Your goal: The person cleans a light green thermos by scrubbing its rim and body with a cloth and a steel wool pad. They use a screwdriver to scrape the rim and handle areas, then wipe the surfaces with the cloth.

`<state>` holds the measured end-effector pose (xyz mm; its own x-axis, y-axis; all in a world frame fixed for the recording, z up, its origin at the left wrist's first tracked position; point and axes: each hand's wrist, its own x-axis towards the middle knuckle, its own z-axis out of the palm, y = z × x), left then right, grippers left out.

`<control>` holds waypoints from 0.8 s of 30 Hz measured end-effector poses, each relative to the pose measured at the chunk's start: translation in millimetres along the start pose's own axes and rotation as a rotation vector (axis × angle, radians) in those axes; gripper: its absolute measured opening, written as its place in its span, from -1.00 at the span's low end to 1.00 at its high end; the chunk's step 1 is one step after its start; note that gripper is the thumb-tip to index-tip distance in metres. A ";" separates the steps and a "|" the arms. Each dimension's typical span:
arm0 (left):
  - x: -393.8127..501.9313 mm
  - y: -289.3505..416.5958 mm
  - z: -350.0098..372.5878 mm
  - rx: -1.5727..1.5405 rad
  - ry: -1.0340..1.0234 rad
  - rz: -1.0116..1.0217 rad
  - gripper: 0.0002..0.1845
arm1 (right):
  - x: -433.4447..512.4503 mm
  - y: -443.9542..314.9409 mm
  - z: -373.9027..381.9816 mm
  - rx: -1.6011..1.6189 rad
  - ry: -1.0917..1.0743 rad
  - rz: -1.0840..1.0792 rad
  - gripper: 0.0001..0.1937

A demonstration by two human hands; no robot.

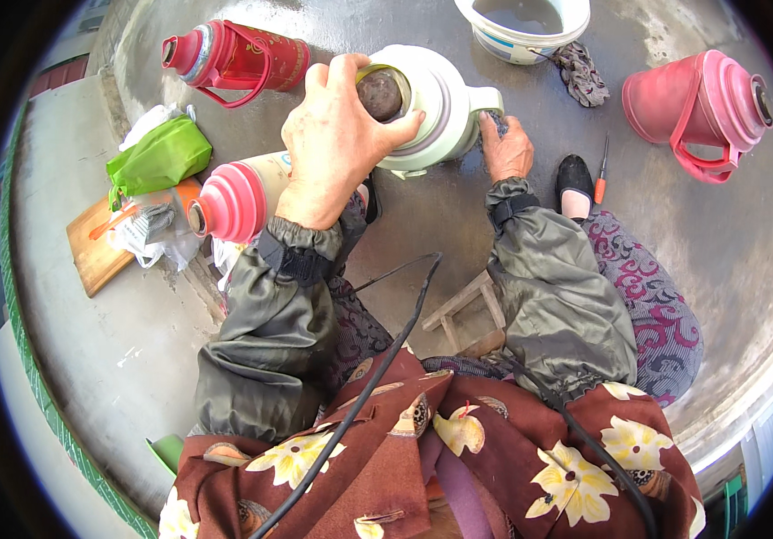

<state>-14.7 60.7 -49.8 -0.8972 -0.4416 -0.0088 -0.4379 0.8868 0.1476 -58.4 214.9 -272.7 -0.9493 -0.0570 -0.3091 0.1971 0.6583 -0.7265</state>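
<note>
A pale green thermos flask (450,101) with a dark stopper (380,96) in its mouth stands before me on the wet concrete. My left hand (336,135) grips its neck, thumb and fingers spread around the rim. At the flask's handle, my right hand (508,148) pinches a dark scrubbing pad or cloth (496,122) against the lower side; the fingers are partly hidden. Beside my left wrist lies a thermos with a pink top (235,202), and a red thermos (252,57) lies farther off at the upper left.
At the top is a white bucket (516,50) of murky water with a grey rag (580,74) beside it. A pink thermos (696,108) and an orange-handled screwdriver (600,188) are on the right. Bags (161,155) and a wooden board (97,246) lie left; a wooden stool (471,303) is below.
</note>
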 end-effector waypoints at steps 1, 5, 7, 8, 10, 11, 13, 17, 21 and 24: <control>1.2 -1.6 0.8 -0.006 0.010 0.001 -0.31 | -2.6 -1.0 0.7 -0.007 0.060 -0.076 -0.49; -0.1 -4.1 4.2 -0.017 0.112 0.092 -0.30 | 4.0 -8.7 12.4 -0.131 0.113 0.144 -0.48; -1.3 -3.8 7.0 -0.031 0.122 0.084 -0.30 | 11.2 -10.9 21.4 -0.119 0.000 0.282 -0.47; -1.4 -3.8 7.6 -0.043 0.136 0.088 -0.30 | 16.4 -12.3 25.9 -0.112 -0.038 0.342 -0.46; -1.1 -3.8 7.9 -0.034 0.123 0.077 -0.30 | 29.7 -10.7 28.7 -0.129 -0.174 0.400 -0.46; -0.1 -3.5 8.1 -0.046 0.152 0.091 -0.30 | 37.9 -8.0 27.7 -0.014 -0.250 0.376 -0.45; 0.8 -3.4 5.9 -0.029 0.126 0.072 -0.30 | 54.1 0.5 21.0 0.170 -0.487 0.410 -0.43; 1.6 0.8 2.0 -0.054 0.024 -0.011 -0.29 | 45.5 21.8 15.7 0.173 -0.604 0.471 -0.50; 1.6 3.4 4.5 -0.039 0.036 -0.011 -0.29 | 23.8 21.3 28.4 0.300 -0.196 0.113 -0.44; 1.2 4.2 7.5 -0.033 0.036 -0.001 -0.29 | 30.5 7.1 30.0 0.056 -0.170 0.281 -0.48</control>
<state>-18.1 65.0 -56.6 -0.8938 -0.4477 0.0261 -0.4363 0.8815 0.1806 -78.6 195.4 -305.7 -0.8026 -0.0065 -0.5964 0.4629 0.6238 -0.6297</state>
